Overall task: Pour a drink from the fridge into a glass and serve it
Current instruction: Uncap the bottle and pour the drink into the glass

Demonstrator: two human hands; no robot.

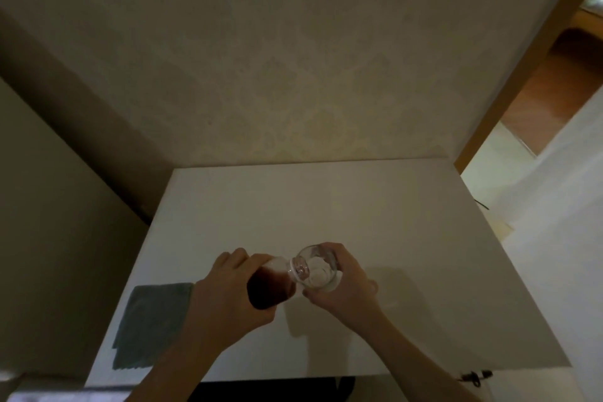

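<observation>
— Position of the bottle?
— Bottle [270,287], dark drink inside, tilted over the tabletop [359,206]; left hand [225,297] fingers curled round it, neck at the glass [318,271] rim.
— The glass?
— Right hand [346,284] fingers wrapped round it, just beside the bottle. Grey cloth [153,323] lies left.

Grey cloth [153,325] flat on white table [326,206], near its left edge.

Left hand [228,290] curled gripping, right hand [346,284] seemingly wrapped, 2 forearms converging
</observation>
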